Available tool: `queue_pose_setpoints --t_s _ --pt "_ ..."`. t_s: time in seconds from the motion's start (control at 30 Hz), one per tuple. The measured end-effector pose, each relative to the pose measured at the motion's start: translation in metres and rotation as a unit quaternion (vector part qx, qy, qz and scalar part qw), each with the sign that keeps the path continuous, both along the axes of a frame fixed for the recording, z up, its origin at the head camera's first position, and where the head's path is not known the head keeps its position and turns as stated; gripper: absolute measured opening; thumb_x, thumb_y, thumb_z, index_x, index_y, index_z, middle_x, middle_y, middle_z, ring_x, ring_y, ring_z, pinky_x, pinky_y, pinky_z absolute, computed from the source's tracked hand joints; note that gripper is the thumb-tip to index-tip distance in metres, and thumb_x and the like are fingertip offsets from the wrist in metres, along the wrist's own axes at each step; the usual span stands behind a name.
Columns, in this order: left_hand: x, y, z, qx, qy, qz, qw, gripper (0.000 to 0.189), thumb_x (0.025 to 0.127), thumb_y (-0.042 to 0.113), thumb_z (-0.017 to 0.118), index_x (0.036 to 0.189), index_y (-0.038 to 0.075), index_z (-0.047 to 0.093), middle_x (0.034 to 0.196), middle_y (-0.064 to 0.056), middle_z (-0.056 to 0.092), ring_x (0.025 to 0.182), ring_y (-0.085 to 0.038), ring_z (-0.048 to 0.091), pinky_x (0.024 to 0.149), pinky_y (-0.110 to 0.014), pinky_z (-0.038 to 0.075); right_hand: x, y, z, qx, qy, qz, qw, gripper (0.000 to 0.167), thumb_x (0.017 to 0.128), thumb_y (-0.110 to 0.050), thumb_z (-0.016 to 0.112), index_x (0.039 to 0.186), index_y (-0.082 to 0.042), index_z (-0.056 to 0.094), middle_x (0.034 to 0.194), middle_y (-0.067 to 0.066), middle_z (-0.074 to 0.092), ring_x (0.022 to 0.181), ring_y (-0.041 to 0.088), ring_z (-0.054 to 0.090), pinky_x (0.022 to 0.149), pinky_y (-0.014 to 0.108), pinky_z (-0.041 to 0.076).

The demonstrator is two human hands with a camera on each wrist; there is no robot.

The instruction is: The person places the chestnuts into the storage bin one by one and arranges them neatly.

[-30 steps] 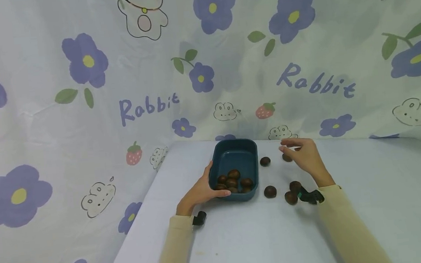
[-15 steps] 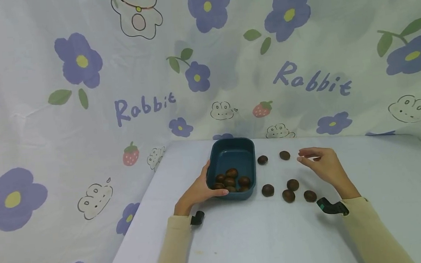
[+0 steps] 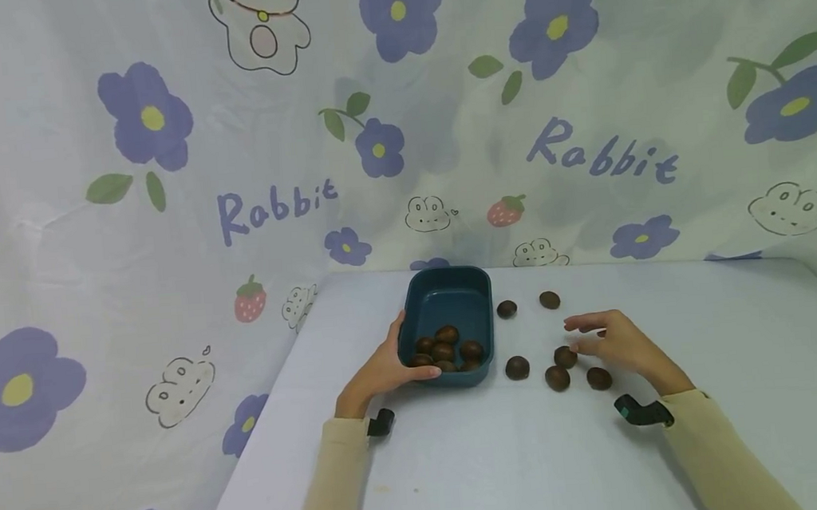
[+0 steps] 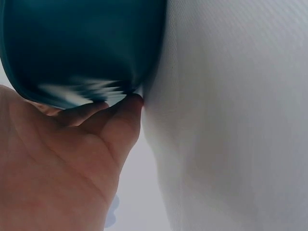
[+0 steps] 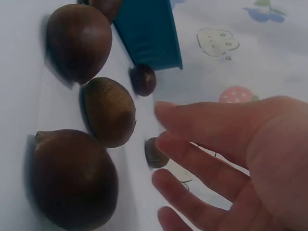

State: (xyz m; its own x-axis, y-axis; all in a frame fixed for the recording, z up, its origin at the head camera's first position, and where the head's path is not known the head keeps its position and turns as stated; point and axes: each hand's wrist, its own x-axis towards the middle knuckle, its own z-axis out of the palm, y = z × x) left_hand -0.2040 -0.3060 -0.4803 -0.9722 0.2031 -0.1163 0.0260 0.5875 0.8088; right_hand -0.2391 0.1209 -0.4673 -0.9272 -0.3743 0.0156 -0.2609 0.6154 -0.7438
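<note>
My left hand holds a dark teal plastic bin at its near left corner, thumb along the front rim and fingers against the side. Several brown chestnuts lie in the bin's near end. My right hand hovers over the table with its fingers parted and nothing between them. Its thumb overlaps a loose chestnut in the head view. Close by lie two more, a front chestnut and a right chestnut. In the right wrist view the fingers stand apart from the large chestnut.
Another chestnut lies just right of the bin. Farther back are two chestnuts, one near the bin and one beyond my right hand. A flowered curtain hangs behind the white table.
My right hand first moved right, away from the back chestnuts, then came nearer and left toward the front group. The left hand keeps its hold on the bin. The head view shifts slightly.
</note>
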Motion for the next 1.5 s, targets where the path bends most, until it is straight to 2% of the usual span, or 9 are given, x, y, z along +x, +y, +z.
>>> queue_pose_setpoints --t_s 0.1,0.27,0.57,0.8,1.07,1.13,1.33,1.5 --pt "0.001 0.000 0.000 -0.003 -0.001 0.003 1.0000 0.139 0.070 0.062 0.089 0.167 0.031 -0.005 0.175 -0.008 0.012 0.160 -0.036 0.021 0.125 -0.064 0.025 0.001 -0.001 -0.004 0.006 -0.019 0.032 0.9993 0.042 0.092 -0.010 0.073 0.133 -0.001 0.068 0.134 0.019 0.070 0.129 0.045 0.057 0.108 0.065 0.046" --pt "0.003 -0.001 0.002 -0.004 0.000 0.004 1.0000 0.139 0.070 0.062 0.089 0.167 0.031 -0.006 0.175 -0.009 0.012 0.160 -0.036 0.021 0.125 -0.064 0.025 0.000 -0.002 -0.009 0.000 -0.022 0.077 0.9968 0.044 0.088 -0.006 0.074 0.132 -0.001 0.069 0.136 0.020 0.068 0.132 0.047 0.055 0.109 0.068 0.044" --pt "0.004 -0.002 0.000 0.002 -0.002 0.006 1.0000 0.139 0.071 0.059 0.090 0.167 0.030 -0.005 0.175 -0.009 0.013 0.160 -0.036 0.021 0.125 -0.065 0.024 -0.001 -0.004 -0.012 0.005 -0.012 0.093 0.9956 0.044 0.084 -0.002 0.077 0.128 -0.001 0.071 0.132 0.019 0.071 0.132 0.046 0.057 0.108 0.068 0.044" --pt "0.004 -0.004 -0.001 0.004 -0.004 0.009 0.9999 0.138 0.071 0.059 0.090 0.167 0.031 -0.005 0.175 -0.009 0.013 0.161 -0.036 0.020 0.125 -0.066 0.024 -0.002 -0.004 -0.014 0.014 -0.001 0.092 0.9957 0.042 0.085 -0.006 0.080 0.126 0.000 0.072 0.127 0.017 0.073 0.127 0.045 0.059 0.105 0.064 0.048" --pt "0.004 -0.003 -0.001 0.006 -0.009 0.012 0.9999 0.139 0.070 0.059 0.090 0.167 0.032 -0.005 0.175 -0.010 0.014 0.160 -0.037 0.021 0.124 -0.067 0.025 -0.004 -0.006 -0.015 0.022 0.004 0.073 0.9971 0.040 0.087 -0.013 0.082 0.123 0.003 0.072 0.120 0.016 0.074 0.118 0.038 0.065 0.101 0.058 0.052" --pt "0.004 -0.003 -0.001 0.005 -0.008 0.011 0.9999 0.138 0.070 0.059 0.090 0.167 0.032 -0.005 0.175 -0.010 0.014 0.160 -0.037 0.022 0.124 -0.067 0.025 -0.004 -0.006 -0.014 0.020 0.001 0.062 0.9978 0.040 0.087 -0.016 0.083 0.122 0.002 0.072 0.117 0.015 0.075 0.114 0.034 0.068 0.100 0.054 0.055" --pt "0.003 -0.001 0.000 0.006 -0.006 0.007 0.9999 0.139 0.070 0.059 0.090 0.167 0.031 -0.005 0.175 -0.010 0.014 0.160 -0.037 0.022 0.125 -0.066 0.024 -0.004 -0.005 -0.010 -0.021 -0.029 0.054 0.9979 0.039 0.089 -0.015 0.082 0.120 0.005 0.071 0.117 0.020 0.073 0.101 0.027 0.074 0.082 0.032 0.061" --pt "0.002 0.001 0.001 0.003 -0.004 0.004 1.0000 0.139 0.070 0.061 0.090 0.167 0.031 -0.005 0.175 -0.011 0.014 0.159 -0.037 0.023 0.124 -0.066 0.026 -0.003 -0.005 -0.006 -0.038 -0.045 0.040 0.9974 0.040 0.090 -0.016 0.081 0.122 0.005 0.071 0.116 0.020 0.074 0.099 0.025 0.074 0.076 0.026 0.060"
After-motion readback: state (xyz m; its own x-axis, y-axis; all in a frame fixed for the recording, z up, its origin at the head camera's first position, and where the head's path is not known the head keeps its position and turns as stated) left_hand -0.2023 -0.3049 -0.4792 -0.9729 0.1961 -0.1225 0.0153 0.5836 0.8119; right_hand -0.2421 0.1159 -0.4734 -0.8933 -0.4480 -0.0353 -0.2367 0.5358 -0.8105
